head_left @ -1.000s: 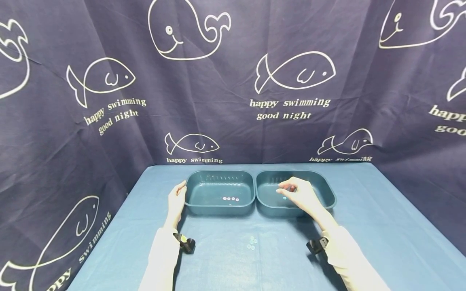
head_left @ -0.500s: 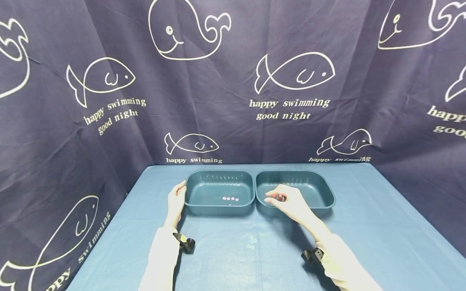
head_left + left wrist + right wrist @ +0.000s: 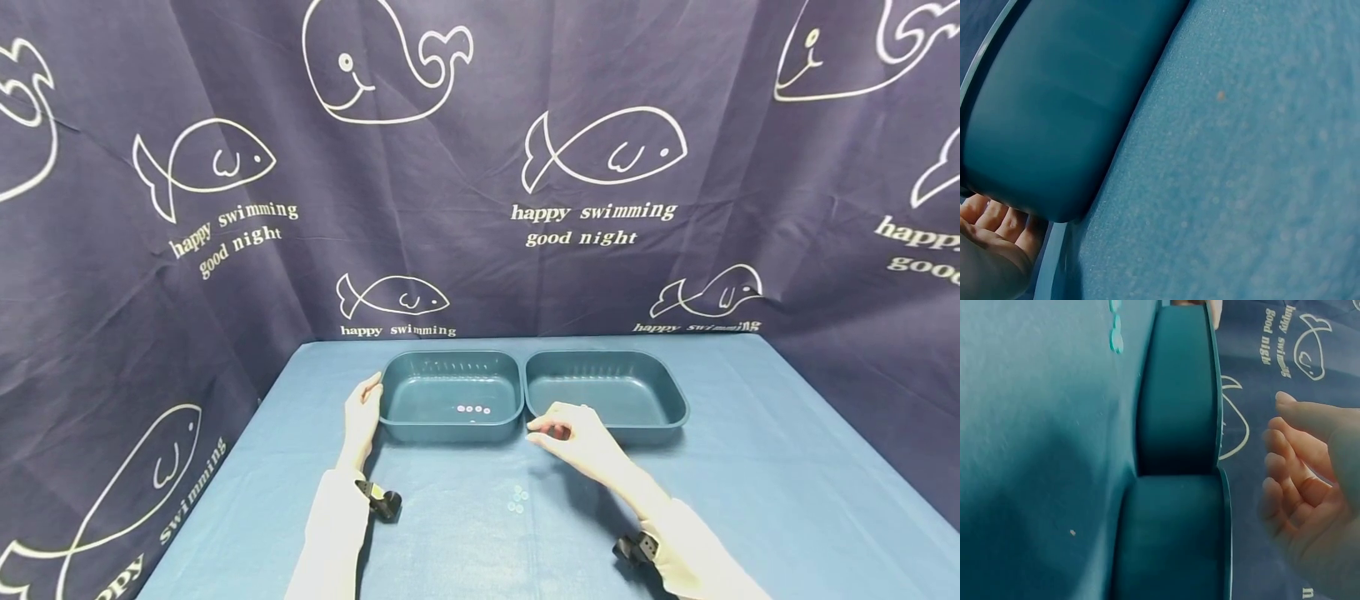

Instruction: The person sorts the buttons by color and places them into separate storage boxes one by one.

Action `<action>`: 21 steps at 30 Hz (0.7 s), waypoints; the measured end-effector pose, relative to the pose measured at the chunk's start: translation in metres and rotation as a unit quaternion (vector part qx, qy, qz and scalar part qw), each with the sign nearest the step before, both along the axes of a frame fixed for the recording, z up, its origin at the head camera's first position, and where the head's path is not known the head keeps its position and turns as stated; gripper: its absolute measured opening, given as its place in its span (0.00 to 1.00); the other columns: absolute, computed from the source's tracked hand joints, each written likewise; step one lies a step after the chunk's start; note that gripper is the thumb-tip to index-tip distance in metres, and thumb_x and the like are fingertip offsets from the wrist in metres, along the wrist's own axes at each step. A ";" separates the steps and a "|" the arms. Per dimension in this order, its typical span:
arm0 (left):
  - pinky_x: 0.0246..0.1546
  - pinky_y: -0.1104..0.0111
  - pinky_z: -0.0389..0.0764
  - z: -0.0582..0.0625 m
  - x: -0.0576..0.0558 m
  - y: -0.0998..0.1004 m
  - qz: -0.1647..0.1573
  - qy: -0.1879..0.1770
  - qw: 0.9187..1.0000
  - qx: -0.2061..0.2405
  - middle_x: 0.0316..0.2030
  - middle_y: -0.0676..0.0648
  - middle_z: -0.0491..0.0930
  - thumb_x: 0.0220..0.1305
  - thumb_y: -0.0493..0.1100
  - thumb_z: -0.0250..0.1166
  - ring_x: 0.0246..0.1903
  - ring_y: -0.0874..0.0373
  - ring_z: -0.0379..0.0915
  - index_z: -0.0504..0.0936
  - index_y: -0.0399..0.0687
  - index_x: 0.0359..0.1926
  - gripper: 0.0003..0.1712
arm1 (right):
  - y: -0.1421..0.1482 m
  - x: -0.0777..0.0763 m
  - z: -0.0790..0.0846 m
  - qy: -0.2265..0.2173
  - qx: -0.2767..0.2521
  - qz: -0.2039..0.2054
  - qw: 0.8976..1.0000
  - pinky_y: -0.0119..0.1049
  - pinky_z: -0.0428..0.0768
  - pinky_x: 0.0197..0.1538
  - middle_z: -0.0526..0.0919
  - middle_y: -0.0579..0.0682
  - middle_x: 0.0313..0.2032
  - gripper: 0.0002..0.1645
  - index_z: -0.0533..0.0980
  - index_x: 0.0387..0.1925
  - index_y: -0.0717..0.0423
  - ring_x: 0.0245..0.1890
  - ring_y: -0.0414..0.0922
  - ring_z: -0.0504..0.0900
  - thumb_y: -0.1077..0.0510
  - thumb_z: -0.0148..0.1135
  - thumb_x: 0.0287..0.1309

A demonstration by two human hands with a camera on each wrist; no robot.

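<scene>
My left hand (image 3: 362, 412) rests its fingers against the left end of the left teal bin (image 3: 450, 432); the left wrist view shows those fingers (image 3: 1013, 225) against the bin's end. Inside that bin lies a short row of small pinkish-white discs (image 3: 469, 409). My right hand (image 3: 577, 437) hovers over the front left corner of the right teal bin (image 3: 645, 435). Its thumb and fingers are bent and apart in the right wrist view, with nothing seen between them. Small pale green discs (image 3: 519, 500) lie grouped on the table in front of the bins.
Both bins stand side by side near the back of the blue cloth-covered table (image 3: 450, 533). A dark curtain (image 3: 480, 183) with fish drawings hangs behind and at the sides. Each wrist wears a small black camera.
The right hand has moved left and toward me, from above the right bin's inside to its front left corner. A small disc seen earlier in that bin is out of sight. The left hand stays.
</scene>
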State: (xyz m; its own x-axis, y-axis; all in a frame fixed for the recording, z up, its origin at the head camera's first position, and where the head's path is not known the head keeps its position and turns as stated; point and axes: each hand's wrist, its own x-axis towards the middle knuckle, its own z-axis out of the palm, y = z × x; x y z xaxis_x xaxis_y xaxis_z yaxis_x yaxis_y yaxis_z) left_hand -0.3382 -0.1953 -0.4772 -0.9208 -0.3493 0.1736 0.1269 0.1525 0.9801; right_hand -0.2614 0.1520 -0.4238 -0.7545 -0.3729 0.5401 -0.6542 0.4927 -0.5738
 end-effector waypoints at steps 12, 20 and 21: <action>0.65 0.55 0.64 0.000 0.002 -0.001 -0.001 -0.003 1.000 -0.008 0.61 0.33 0.69 0.69 0.35 0.50 0.62 0.42 0.64 0.69 0.33 0.61 0.22 | -0.006 0.005 -0.018 -0.036 -0.008 0.031 0.999 0.26 0.71 0.25 0.77 0.38 0.22 0.07 0.84 0.30 0.53 0.22 0.32 0.70 0.58 0.71 0.46; 0.66 0.55 0.64 0.001 0.002 0.000 -0.002 -0.005 1.000 -0.009 0.61 0.34 0.69 0.69 0.36 0.50 0.62 0.42 0.64 0.69 0.34 0.62 0.22 | -0.004 0.003 -0.027 -0.052 -0.013 0.055 0.997 0.26 0.71 0.24 0.76 0.40 0.20 0.08 0.84 0.30 0.57 0.22 0.30 0.68 0.57 0.71 0.47; 0.66 0.55 0.64 0.001 0.002 0.000 -0.002 -0.005 1.000 -0.008 0.61 0.34 0.69 0.69 0.36 0.50 0.62 0.43 0.64 0.69 0.34 0.62 0.22 | -0.004 0.003 -0.027 -0.053 -0.013 0.056 0.997 0.25 0.71 0.24 0.77 0.40 0.20 0.08 0.84 0.30 0.57 0.22 0.30 0.68 0.57 0.71 0.47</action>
